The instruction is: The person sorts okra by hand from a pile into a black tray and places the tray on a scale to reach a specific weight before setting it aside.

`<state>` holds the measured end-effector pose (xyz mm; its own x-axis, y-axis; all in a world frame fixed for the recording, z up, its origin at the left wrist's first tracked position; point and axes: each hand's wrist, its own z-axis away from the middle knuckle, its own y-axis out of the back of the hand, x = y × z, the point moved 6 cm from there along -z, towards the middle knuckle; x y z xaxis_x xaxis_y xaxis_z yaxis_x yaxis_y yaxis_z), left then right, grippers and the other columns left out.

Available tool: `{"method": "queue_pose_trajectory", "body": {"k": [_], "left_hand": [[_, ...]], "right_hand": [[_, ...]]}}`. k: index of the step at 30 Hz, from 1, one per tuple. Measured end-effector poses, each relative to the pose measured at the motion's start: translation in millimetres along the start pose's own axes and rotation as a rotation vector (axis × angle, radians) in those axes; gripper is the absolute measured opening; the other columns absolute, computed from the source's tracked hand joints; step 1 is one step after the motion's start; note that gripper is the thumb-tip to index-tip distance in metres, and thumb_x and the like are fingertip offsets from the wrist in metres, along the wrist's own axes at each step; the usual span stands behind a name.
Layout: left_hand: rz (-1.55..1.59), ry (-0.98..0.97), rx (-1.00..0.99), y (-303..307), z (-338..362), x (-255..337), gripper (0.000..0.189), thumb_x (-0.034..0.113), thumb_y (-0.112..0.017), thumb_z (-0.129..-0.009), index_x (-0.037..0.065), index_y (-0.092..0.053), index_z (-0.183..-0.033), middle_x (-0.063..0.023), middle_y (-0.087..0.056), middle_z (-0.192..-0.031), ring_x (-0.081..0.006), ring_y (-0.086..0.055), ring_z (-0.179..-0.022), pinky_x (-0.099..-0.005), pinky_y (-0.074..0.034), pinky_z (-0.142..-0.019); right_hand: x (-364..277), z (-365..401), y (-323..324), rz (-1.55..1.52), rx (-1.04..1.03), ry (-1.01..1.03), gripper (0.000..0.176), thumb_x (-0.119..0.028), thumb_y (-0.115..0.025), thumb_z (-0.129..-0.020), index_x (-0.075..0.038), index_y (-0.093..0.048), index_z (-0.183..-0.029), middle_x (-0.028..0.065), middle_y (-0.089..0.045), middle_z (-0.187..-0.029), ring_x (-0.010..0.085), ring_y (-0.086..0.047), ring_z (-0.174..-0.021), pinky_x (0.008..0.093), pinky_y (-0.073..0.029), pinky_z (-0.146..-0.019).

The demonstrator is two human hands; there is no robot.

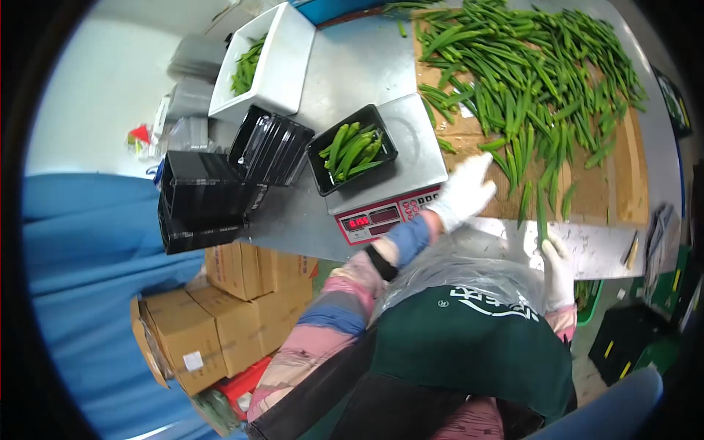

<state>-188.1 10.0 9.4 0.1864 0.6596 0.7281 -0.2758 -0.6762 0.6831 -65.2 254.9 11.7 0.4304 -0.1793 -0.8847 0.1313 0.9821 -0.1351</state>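
A heap of green okra [513, 73] is spread over a cardboard sheet [629, 169] on the metal table. My left hand [468, 194], in a white glove, reaches to the near edge of the heap, its fingers stretched out and thumb apart. Low on the right, my right hand [559, 271], also gloved, pinches a long okra pod [541, 213] that points away from me. Left of my left hand, a black tray [323, 176] with several okra pods sits on a scale [414, 139]. The scale's red display [357, 222] is lit and seems to read 0.155.
Stacked black trays [198, 191] stand left of the scale. Behind them is a white foam box [290, 59] with okra inside. Cardboard boxes [183, 330] are on the floor at left, beside a blue curtain [81, 257]. A knife-like tool [631, 249] lies at the table's right edge.
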Motion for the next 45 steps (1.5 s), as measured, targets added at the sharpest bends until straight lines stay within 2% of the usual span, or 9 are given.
{"method": "queue_pose_trajectory", "body": {"k": [6,10,21,24,28,33,37,41,45], "left_hand": [[0.152,0.038,-0.250,-63,26,47,0.053,0.030,-0.059,-0.095,-0.002,-0.053,-0.137,-0.0246,-0.059,-0.128,-0.0388,-0.056,-0.121,-0.0462,-0.043,-0.106],[-0.407,-0.109,-0.073,-60,32,29,0.021,0.030,-0.063,-0.084,0.009,-0.066,-0.088,-0.0122,-0.062,-0.088,-0.0318,-0.060,-0.096,-0.0487,-0.045,-0.092],[-1.296,-0.054,-0.223,-27,6,-3,0.029,0.014,-0.057,-0.089,0.004,-0.077,-0.108,-0.0154,-0.071,-0.102,-0.0361,-0.058,-0.106,-0.0739,-0.009,-0.117],[-1.187,0.066,-0.434,-47,-4,-9,0.030,0.012,-0.057,-0.089,0.003,-0.076,-0.110,-0.0176,-0.070,-0.104,-0.0380,-0.057,-0.113,-0.0745,-0.006,-0.117],[-0.913,0.178,-0.150,-48,-7,-15,0.019,0.013,-0.059,-0.089,0.009,-0.077,-0.095,-0.0119,-0.073,-0.093,-0.0298,-0.069,-0.092,-0.0625,-0.037,-0.104],[-0.550,0.053,-0.053,-67,11,-15,0.012,0.016,-0.060,-0.091,0.007,-0.064,-0.098,-0.0097,-0.069,-0.084,-0.0243,-0.070,-0.078,-0.0360,-0.052,-0.063],[0.939,0.268,-0.191,-54,28,23,0.030,0.015,-0.071,-0.090,0.005,-0.055,-0.113,-0.0018,-0.061,-0.086,-0.0105,-0.062,-0.077,-0.0285,-0.051,-0.065],[1.396,0.329,-0.293,-44,29,73,0.034,0.023,-0.068,-0.094,0.003,-0.056,-0.119,-0.0010,-0.064,-0.091,-0.0082,-0.061,-0.087,-0.0217,-0.048,-0.073],[1.022,0.254,-0.135,-1,28,63,0.036,0.026,-0.066,-0.096,0.003,-0.055,-0.121,-0.0022,-0.066,-0.097,-0.0091,-0.062,-0.089,-0.0231,-0.049,-0.074]], "right_hand": [[18,11,27,0.016,0.078,-0.013,0.023,-0.011,-0.063,-0.099,0.002,-0.070,-0.116,0.0022,-0.068,-0.097,0.0078,-0.056,-0.078,0.0221,-0.045,-0.072],[12,15,17,0.121,0.060,-0.003,0.021,-0.016,-0.062,-0.101,0.000,-0.072,-0.109,0.0006,-0.068,-0.093,0.0071,-0.056,-0.076,0.0224,-0.045,-0.071],[14,2,-2,0.081,0.013,-0.063,0.023,-0.016,-0.062,-0.101,0.000,-0.070,-0.115,0.0026,-0.070,-0.096,0.0085,-0.059,-0.077,0.0238,-0.048,-0.073],[14,0,2,0.111,0.003,-0.029,0.022,-0.017,-0.062,-0.102,0.000,-0.071,-0.114,0.0026,-0.070,-0.096,0.0087,-0.059,-0.078,0.0244,-0.048,-0.074],[14,0,3,0.124,0.016,0.021,0.021,-0.017,-0.061,-0.102,-0.001,-0.071,-0.112,0.0022,-0.070,-0.094,0.0082,-0.059,-0.079,0.0242,-0.048,-0.074],[7,-2,-7,0.196,0.011,0.029,0.021,-0.013,-0.060,-0.101,0.000,-0.071,-0.113,0.0017,-0.070,-0.091,0.0076,-0.059,-0.080,0.0229,-0.047,-0.073],[1,-1,-18,0.221,0.027,0.070,0.022,-0.011,-0.065,-0.098,-0.002,-0.070,-0.117,0.0028,-0.070,-0.096,0.0081,-0.060,-0.082,0.0233,-0.047,-0.075],[-2,-3,-33,0.499,-0.020,0.294,0.031,-0.009,-0.072,-0.092,-0.003,-0.069,-0.121,0.0027,-0.069,-0.103,0.0084,-0.061,-0.088,0.0245,-0.048,-0.080],[-49,12,-67,0.545,-0.115,0.304,0.035,-0.005,-0.072,-0.091,0.000,-0.067,-0.125,0.0033,-0.068,-0.106,0.0107,-0.060,-0.093,0.0269,-0.049,-0.088]]}}
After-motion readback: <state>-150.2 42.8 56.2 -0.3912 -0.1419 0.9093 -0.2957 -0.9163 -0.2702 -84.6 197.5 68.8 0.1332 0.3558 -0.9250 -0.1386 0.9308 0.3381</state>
